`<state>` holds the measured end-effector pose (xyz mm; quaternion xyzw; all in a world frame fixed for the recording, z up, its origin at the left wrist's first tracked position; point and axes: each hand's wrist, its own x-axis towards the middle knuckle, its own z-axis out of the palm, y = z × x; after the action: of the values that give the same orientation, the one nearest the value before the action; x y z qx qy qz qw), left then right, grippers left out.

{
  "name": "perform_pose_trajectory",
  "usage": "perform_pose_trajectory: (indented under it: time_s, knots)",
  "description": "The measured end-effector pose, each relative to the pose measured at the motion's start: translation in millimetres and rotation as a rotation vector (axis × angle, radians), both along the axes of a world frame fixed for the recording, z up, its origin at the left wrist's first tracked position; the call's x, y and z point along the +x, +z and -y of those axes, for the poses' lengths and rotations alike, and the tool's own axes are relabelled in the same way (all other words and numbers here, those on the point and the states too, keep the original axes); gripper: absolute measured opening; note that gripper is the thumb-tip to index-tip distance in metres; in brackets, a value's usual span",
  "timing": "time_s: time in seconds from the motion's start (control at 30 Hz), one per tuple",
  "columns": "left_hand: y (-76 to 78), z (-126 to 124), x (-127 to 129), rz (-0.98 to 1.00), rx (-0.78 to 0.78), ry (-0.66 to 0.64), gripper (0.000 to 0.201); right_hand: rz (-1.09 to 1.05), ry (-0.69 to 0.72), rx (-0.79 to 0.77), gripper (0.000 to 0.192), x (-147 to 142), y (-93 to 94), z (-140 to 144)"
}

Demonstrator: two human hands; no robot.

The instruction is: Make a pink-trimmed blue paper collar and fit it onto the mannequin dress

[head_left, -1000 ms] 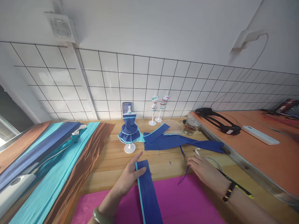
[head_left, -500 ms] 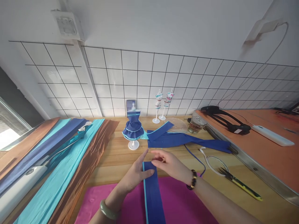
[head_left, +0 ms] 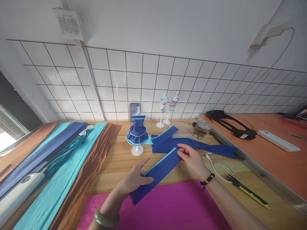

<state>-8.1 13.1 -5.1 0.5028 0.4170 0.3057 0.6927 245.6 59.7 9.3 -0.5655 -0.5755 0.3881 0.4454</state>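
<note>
Both my hands grip one blue strip (head_left: 158, 171) with a teal edge, held slantwise above the table's near edge, over the pink sheet (head_left: 168, 207). My left hand (head_left: 134, 180) pinches its lower end, my right hand (head_left: 193, 159) its upper end. Scissors (head_left: 247, 191) lie toward the right edge.

Wooden table (head_left: 115, 166); magenta sheet (head_left: 172, 207); scissors (head_left: 247, 191)

The strip (head_left: 157, 174) is dark blue crepe paper with a light-blue band along one long edge. It is held between both hands, slanting from the left hand (head_left: 134, 180) at its lower end up to the right hand (head_left: 193, 159), lifted above the pink sheet (head_left: 168, 207).
</note>
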Motion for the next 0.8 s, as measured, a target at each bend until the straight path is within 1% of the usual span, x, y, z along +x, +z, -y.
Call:
perform_pose_trajectory:
  time_s: [0.07,0.13,0.27,0.33,0.47,0.57,0.67,0.8]
  knots:
    - [2.1,-4,-8,-0.060,0.026,0.048,0.089,-0.012,-0.020,-0.031,0.038,13,-9.3,7]
    - [4.4,-7,-15,-0.074,0.021,0.102,0.087,-0.021,-0.021,-0.064,0.036,20,-17.8,16]
    - [4.4,-12,-21,-0.139,0.031,0.153,0.087,-0.022,0.006,-0.112,0.030,19,-29.2,30]
    - [1.1,-13,-20,-0.172,0.043,0.157,0.087,-0.002,-0.002,-0.094,0.029,18,-31.4,28]
    - [-8.1,-14,-13,-0.169,0.062,0.167,0.087,0.048,-0.046,0.012,0.032,19,-31.6,20]
    - [-13.1,-14,-11,-0.180,0.079,0.172,0.085,0.085,-0.032,0.033,0.032,19,-32.9,19]
    - [-15.2,-14,-11,-0.211,0.095,0.188,0.082,0.134,-0.011,0.034,0.033,18,-37.1,19]
    - [-13.8,-13,-12,-0.280,0.120,0.178,0.076,0.241,0.016,0.048,0.035,22,-47.3,14]
